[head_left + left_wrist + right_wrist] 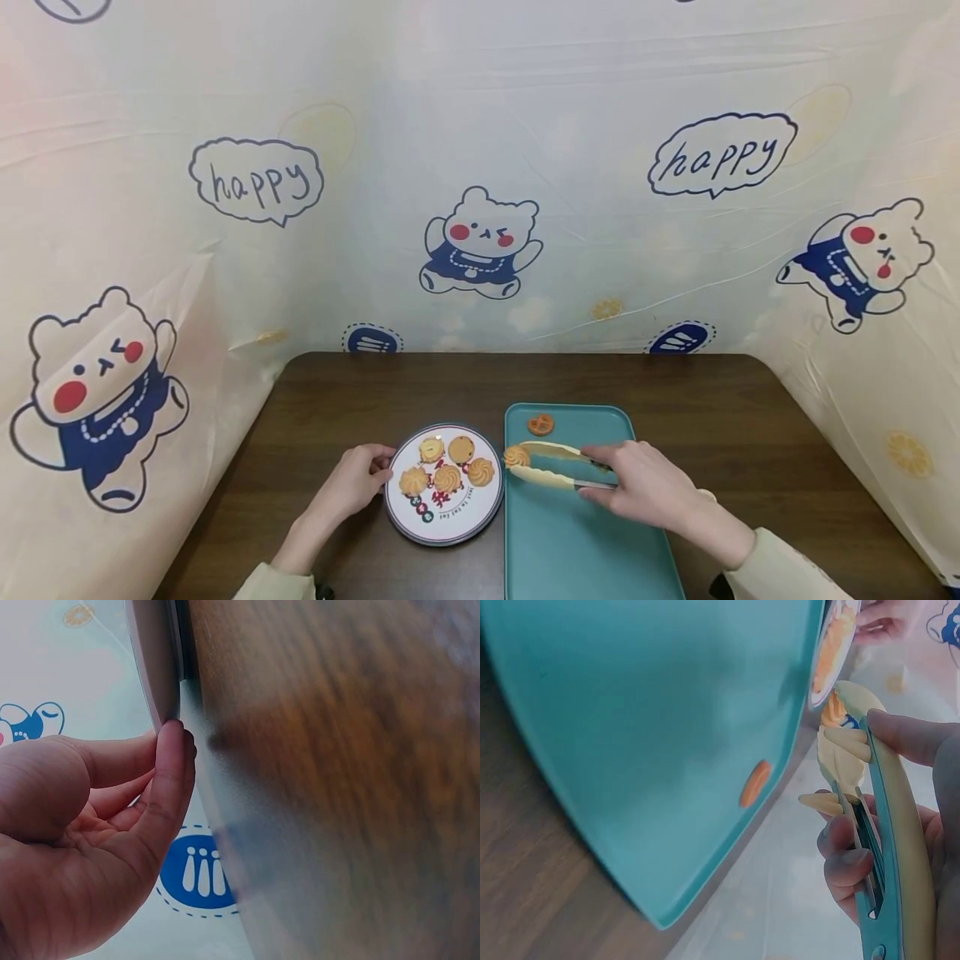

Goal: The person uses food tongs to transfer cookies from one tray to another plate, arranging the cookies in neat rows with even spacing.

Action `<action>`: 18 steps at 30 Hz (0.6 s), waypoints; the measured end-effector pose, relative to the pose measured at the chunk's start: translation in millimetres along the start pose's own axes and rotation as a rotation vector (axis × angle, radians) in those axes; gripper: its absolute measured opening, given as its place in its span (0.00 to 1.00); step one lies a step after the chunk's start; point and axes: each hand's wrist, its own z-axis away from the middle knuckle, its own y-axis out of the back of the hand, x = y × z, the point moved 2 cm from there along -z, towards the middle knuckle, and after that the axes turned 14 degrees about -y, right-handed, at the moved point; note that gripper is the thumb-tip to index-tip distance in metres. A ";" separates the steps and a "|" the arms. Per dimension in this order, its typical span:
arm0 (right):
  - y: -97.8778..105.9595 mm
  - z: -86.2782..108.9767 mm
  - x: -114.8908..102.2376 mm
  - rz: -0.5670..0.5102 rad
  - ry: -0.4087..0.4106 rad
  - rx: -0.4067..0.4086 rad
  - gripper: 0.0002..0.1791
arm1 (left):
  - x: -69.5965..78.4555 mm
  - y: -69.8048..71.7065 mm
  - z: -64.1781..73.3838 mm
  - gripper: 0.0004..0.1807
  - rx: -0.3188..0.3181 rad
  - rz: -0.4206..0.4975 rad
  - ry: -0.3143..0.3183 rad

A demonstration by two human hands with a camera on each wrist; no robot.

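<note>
My left hand [356,481] pinches the left rim of a round white plate [468,523], thumb on one side and fingers on the other in the left wrist view [112,817]. Several golden cookies [447,479] lie on the plate, swirled and round ones. My right hand [637,483] holds cream and teal tongs [546,478], with fingers and thumb round the handles [904,847]. Between the tong tips is a swirled cookie [516,457], over the tray's left edge beside the plate. A brown pretzel-shaped cookie [541,425] lies near the back of the teal tray [577,550].
The plate and the tray stand side by side on a dark brown wooden table [345,392]. A pale printed curtain [592,217] hangs behind the table and along both sides.
</note>
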 end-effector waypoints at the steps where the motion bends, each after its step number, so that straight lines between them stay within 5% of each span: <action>1: -0.2 -0.1 -2.7 0.001 0.015 0.000 0.27 | 0.1 0.0 0.0 0.17 0.001 0.002 0.003; 18: -9.4 -8.8 -45.8 -0.019 0.106 -0.087 0.25 | -2.2 -0.4 -1.0 0.16 -0.002 -0.004 -0.027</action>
